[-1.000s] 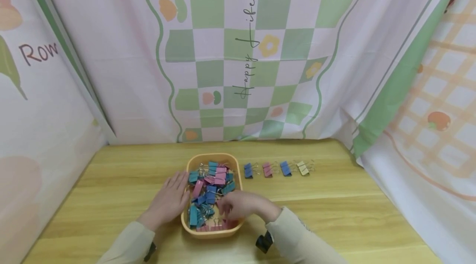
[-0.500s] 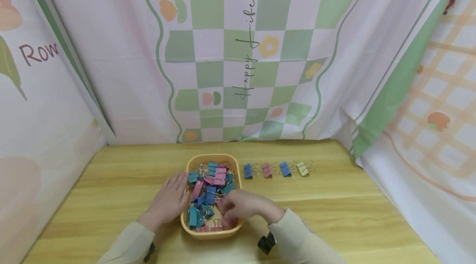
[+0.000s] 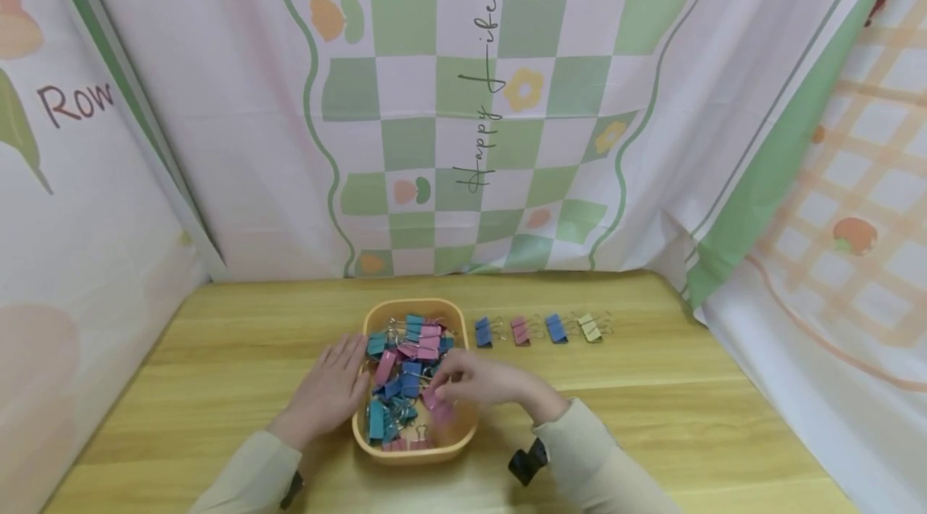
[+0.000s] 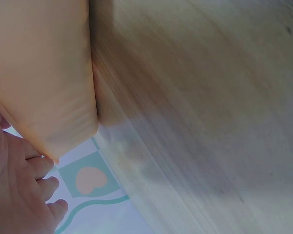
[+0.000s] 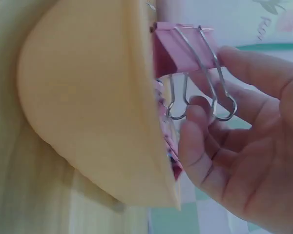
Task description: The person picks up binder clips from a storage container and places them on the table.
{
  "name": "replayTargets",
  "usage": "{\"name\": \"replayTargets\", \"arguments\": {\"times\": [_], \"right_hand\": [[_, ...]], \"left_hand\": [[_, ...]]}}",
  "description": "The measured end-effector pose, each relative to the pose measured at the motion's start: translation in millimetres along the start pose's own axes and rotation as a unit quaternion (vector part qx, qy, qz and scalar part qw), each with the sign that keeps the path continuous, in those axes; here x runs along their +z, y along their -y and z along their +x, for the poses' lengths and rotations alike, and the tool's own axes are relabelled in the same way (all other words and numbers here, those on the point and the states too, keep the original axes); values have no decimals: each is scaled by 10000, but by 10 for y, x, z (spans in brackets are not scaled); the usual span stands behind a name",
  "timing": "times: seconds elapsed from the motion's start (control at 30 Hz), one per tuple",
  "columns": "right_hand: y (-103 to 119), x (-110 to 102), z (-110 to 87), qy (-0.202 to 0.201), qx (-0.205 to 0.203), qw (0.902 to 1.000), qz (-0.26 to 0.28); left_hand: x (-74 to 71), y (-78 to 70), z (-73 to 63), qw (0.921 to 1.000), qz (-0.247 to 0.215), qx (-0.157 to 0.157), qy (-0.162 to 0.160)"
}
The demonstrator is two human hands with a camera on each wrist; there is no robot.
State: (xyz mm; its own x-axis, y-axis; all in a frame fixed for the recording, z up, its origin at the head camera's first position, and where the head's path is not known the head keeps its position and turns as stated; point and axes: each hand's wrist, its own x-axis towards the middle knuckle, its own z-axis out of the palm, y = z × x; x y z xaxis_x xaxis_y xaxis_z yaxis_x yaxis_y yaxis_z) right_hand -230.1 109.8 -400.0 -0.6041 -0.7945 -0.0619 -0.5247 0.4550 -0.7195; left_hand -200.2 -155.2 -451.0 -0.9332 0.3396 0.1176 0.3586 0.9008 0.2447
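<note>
An orange-yellow plastic basket (image 3: 414, 458) stands on the table with many binder clips in pink, teal and blue inside. My left hand (image 3: 329, 389) rests flat against its left rim, fingers straight; the left wrist view shows that hand (image 4: 24, 190) beside the basket's wall (image 4: 44, 73). Over the right part of the basket, my right hand (image 3: 485, 380) pinches a pink binder clip (image 5: 183, 51) between thumb and fingers. Its silver wire handles hang toward the palm in the right wrist view, and its body is just above the rim. In the head view this clip is blurred.
Right of the basket, a row of binder clips lies on the wooden table (image 3: 615, 417): blue (image 3: 484, 333), pink (image 3: 521, 331), another blue (image 3: 556, 328), then pale yellow (image 3: 590, 328). A checked curtain (image 3: 409, 15) hangs behind the table's back edge.
My right hand has risen from the basket's lower right, shifting slightly up and away, and now brings a pink binder clip with it. My left hand has stayed in place.
</note>
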Motion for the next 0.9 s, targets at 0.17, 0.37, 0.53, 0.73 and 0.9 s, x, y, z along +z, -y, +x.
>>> {"name": "replayTargets", "arguments": {"times": [0.17, 0.37, 0.53, 0.73, 0.9], "right_hand": [[-38, -141, -67, -510, 212, 9950, 830], [-133, -320, -152, -791, 512, 9794, 1787], [-225, -492, -237, -1006, 585, 9658, 2318], [-386, -739, -392, -1669, 670, 9516, 2491], [-570, -1011, -587, -2549, 770, 9196, 2888]], "left_hand": [[4, 3, 2, 10000, 29, 15, -14], [6, 7, -2, 10000, 1, 26, -7], [8, 13, -2, 10000, 9, 26, -29], [16, 22, 4, 10000, 69, 7, 10], [24, 30, -6, 10000, 80, 23, -1]]}}
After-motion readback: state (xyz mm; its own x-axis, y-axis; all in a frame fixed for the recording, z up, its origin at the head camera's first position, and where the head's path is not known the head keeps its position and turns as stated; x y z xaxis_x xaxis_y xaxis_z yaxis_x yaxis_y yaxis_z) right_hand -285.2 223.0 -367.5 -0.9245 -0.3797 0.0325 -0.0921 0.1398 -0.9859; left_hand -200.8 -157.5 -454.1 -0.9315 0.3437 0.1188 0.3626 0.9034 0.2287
